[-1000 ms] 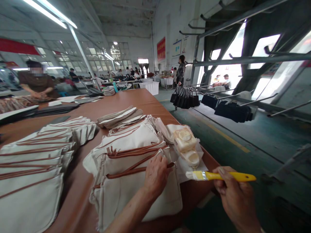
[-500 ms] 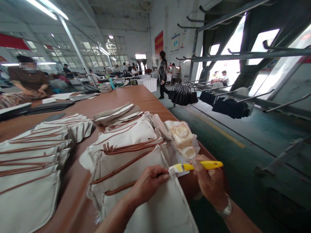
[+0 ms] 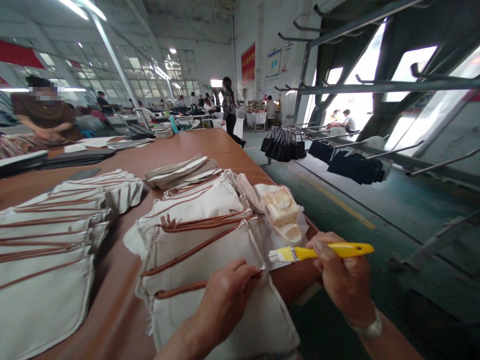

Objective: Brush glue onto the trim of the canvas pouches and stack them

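Observation:
My right hand (image 3: 343, 272) is closed around the yellow handle of a paintbrush (image 3: 322, 251). Its white-coated bristles point left, a little apart from the fabric. With thumb and fingers pinched, my left hand (image 3: 228, 295) grips the upper right corner of the front cream fabric panel (image 3: 247, 327), which has a brown strip along its top edge. Behind it lie more overlapping cream panels (image 3: 202, 255) with the same brown trim. Beyond the brush, a whitish, crusted plastic container (image 3: 281, 207) with an open mouth rests on white paper (image 3: 268, 242).
A brown-covered table (image 3: 210, 142) carries another row of cream panels (image 3: 41, 295) on the left and a grey-beige stack (image 3: 182, 170) farther back. Metal racks with dark bags (image 3: 283, 145) stand to the right. One person (image 3: 45, 110) works across the table; another (image 3: 229, 112) walks beyond it.
My right hand has drawn the paintbrush rightward, away from the panel's corner. My left hand stays pinched at that corner, shifted slightly. The walking person has moved left.

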Motion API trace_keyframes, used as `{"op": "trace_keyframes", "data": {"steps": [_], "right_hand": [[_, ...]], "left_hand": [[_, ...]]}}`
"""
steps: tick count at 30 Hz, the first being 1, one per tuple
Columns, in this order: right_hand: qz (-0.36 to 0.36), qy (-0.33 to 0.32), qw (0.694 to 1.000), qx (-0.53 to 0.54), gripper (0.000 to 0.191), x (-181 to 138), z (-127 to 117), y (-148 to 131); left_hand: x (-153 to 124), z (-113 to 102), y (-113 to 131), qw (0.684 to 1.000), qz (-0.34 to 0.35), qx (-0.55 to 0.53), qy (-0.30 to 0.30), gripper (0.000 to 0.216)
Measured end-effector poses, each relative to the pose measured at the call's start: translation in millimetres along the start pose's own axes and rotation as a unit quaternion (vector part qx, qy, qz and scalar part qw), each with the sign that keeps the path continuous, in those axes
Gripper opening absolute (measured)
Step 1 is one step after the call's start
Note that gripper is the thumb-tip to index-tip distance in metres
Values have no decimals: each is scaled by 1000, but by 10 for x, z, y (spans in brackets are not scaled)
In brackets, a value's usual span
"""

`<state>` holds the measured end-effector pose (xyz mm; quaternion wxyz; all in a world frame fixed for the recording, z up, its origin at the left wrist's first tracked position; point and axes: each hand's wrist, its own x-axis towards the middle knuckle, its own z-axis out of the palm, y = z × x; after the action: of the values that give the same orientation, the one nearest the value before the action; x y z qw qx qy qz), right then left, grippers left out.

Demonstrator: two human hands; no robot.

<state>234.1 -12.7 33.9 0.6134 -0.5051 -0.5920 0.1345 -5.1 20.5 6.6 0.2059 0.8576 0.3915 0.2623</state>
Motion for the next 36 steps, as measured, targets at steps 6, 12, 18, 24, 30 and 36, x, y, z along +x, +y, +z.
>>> {"op": "trace_keyframes", "data": {"steps": [6,12,18,24,30,36], "right_hand": [[-94,-112,989,-10,19,-10,-21,-162],[-153,-106,979,-88,13,-54,-95,-265],[-218,-151,960,-91,15,-88,-64,-295],[-210,-136,965,-77,15,-129,-21,-282],[-69,-16,995,-64,16,-81,-286,-119],[163,115,978,63,30,-221,-619,-47]], "left_hand": [[-95,-16,90,972,126,197,21,26],[-114,43,32,956,127,262,19,14],[-145,79,17,955,126,269,9,15],[-175,88,28,966,101,237,4,9],[-160,-80,105,995,65,76,21,12],[-121,-514,374,980,-2,-198,-7,24]]}}
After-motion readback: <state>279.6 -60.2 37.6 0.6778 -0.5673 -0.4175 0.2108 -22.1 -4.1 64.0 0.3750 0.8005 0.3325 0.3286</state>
